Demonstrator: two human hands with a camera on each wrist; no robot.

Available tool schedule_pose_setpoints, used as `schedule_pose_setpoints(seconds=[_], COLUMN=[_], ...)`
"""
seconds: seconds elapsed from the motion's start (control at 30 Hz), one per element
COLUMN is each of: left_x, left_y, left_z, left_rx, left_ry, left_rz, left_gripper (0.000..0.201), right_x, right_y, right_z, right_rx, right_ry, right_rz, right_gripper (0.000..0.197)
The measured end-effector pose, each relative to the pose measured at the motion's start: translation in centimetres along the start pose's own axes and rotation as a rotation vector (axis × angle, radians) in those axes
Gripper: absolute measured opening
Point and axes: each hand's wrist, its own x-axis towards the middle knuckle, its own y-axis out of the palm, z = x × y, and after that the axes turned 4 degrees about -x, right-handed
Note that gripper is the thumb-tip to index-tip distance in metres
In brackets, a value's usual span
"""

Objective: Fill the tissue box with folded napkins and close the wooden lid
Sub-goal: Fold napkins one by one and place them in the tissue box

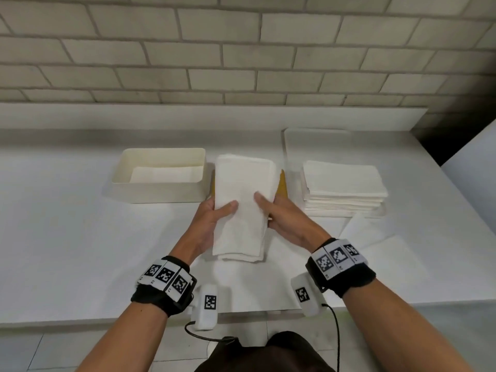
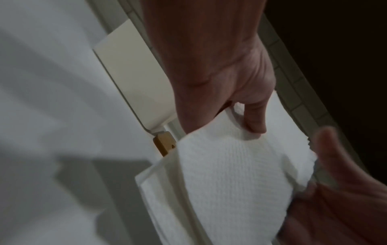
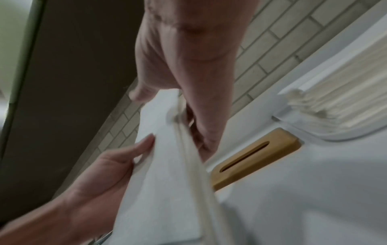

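Note:
A folded bundle of white napkins [image 1: 244,205] hangs above the counter, held from both sides. My left hand [image 1: 214,213] grips its left edge, thumb on top. My right hand [image 1: 273,208] grips its right edge, thumb on top. The cream tissue box [image 1: 158,194] stands open to the left, with some white napkins lying on its bottom. The wooden lid [image 3: 254,157] with its slot lies flat on the counter under the bundle; only its edges [image 1: 282,183] show in the head view. The left wrist view shows the bundle [image 2: 226,174] and a lid corner [image 2: 164,145].
A stack of flat white napkins [image 1: 345,186] sits in a clear tray [image 1: 292,140] at the right. A loose white sheet [image 1: 375,237] lies on the counter near my right wrist. A brick wall rises behind; the counter edge runs below my wrists.

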Motion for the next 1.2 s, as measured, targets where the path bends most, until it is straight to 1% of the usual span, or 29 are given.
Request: schedule_pose_setpoints(seconds=[0.07,0.17,0.27,0.37,0.4,0.47,0.57,0.67,0.77,0.9,0.97,1.1,1.2], left_x=[-0.1,-0.4,-0.6,-0.5,-0.5,-0.5,-0.4,-0.6,-0.7,-0.6,-0.4,-0.2,0.0], left_y=[0.4,0.8,0.8,0.5,0.4,0.2,0.2,0.3,0.1,-0.6,-0.7,0.1,-0.2], left_z=[0.1,-0.2,-0.3,0.1,0.3,0.7,0.9,0.2,-0.6,0.0,0.4,0.1,-0.4], left_rx=[0.085,0.173,0.186,0.17,0.166,0.162,0.171,0.185,0.218,0.253,0.28,0.319,0.322], left_ry=[0.06,0.174,0.231,0.222,0.209,0.182,0.18,0.219,0.255,0.198,0.185,0.228,0.256], left_rz=[0.01,-0.003,-0.014,-0.041,-0.049,-0.052,-0.057,-0.076,-0.039,-0.002,-0.004,-0.015,-0.015], left_gripper=[0.03,0.025,0.024,0.04,0.042,0.038,0.033,0.037,0.039,0.049,0.051,0.044,0.049], right_x=[0.1,0.4,0.5,0.7,0.8,1.1,1.4,1.2,1.2,1.3,1.5,1.5,1.6], right_y=[0.7,1.2,1.1,1.0,0.9,0.9,1.2,1.3,1.0,1.2,1.5,1.8,1.6], right_z=[-0.7,-0.8,-1.1,-1.5,-1.8,-2.4,-2.7,-2.0,-1.7,-2.6,-2.8,-2.0,-1.3], right_rx=[-0.051,-0.07,-0.074,-0.091,-0.089,-0.087,-0.094,-0.087,-0.07,-0.104,-0.078,-0.087,-0.093], right_ry=[-0.097,-0.211,-0.277,-0.245,-0.226,-0.203,-0.198,-0.223,-0.237,-0.237,-0.231,-0.272,-0.289], right_rz=[-0.019,-0.129,-0.144,-0.127,-0.116,-0.108,-0.134,-0.127,-0.093,-0.076,-0.077,-0.076,-0.082], right_gripper=[0.039,0.03,0.028,0.029,0.031,0.039,0.039,0.035,0.039,0.047,0.045,0.033,0.034])
